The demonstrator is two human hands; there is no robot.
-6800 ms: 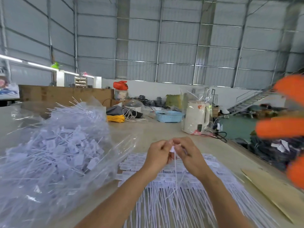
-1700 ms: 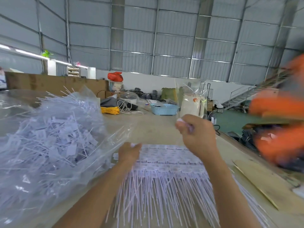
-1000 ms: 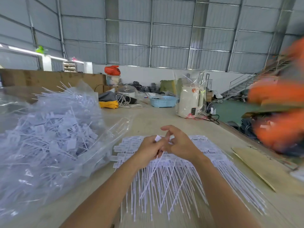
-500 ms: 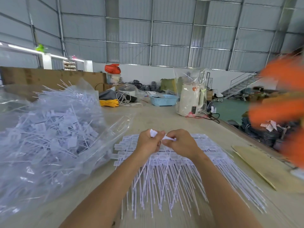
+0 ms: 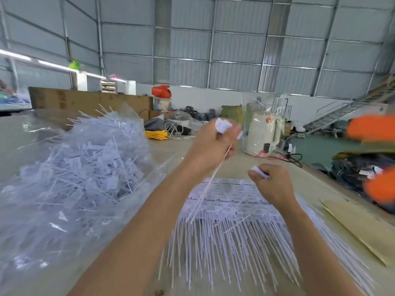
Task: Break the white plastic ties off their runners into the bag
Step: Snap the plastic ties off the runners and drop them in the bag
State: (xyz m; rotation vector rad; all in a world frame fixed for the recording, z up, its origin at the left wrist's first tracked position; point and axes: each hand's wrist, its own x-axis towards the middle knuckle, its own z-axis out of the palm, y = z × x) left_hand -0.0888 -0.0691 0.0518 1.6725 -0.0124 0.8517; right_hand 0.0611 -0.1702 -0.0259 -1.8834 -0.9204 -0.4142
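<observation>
Warehouse walls of grey sheeting behind, a long pale table (image 5: 213,165) up front. Left hand (image 5: 213,144) is raised, fingers curled tight round white ties (image 5: 223,125), tag heads poking out on top and thin tails trailing down toward the table. Right hand (image 5: 272,184) sits lower, well apart from the left, fingers pinching a small white piece (image 5: 259,172); what it is exactly, can't tell. Under both hands, rows of ties on runners (image 5: 226,210) lie flat on the table. On the left, the clear bag (image 5: 70,178) bulges with loose ties. A kettle (image 5: 261,133) stands beyond.
</observation>
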